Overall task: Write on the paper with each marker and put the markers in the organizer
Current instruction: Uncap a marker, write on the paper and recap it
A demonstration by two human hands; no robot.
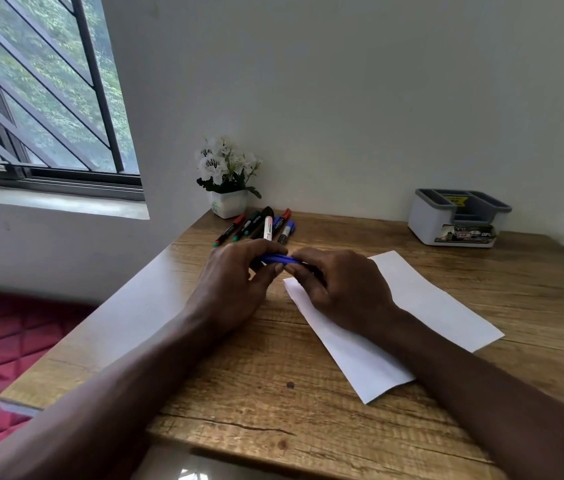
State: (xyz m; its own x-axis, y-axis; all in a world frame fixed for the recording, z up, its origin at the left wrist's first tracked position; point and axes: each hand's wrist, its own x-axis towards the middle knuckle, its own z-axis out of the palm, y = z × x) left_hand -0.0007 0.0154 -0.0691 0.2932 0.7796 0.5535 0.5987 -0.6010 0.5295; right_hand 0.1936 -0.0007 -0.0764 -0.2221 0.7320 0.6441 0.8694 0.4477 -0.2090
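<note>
- Markers [260, 226] lie bunched by the pot [228, 204]: smooth round plastic barrels, likely to roll.
- Left hand [235, 282] curls its fingers round one end of the blue marker [279, 259].
- Blue marker, held level just above the table [273, 393]: light, stiff and slick, I'd judge. Best gripped at barrel and cap.
- Right hand [343, 285] grips the other end.
- Paper [429, 306]: thin, matte, probably slides.
- Organizer [426, 220]: rigid white box with grey compartments, at the back right.

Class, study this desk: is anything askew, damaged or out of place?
Yes. The paper lies skewed, diagonal to the front edge of the table. A crack runs through the wood near that edge, with a dark spot just behind it. Nothing is spilled.
</note>
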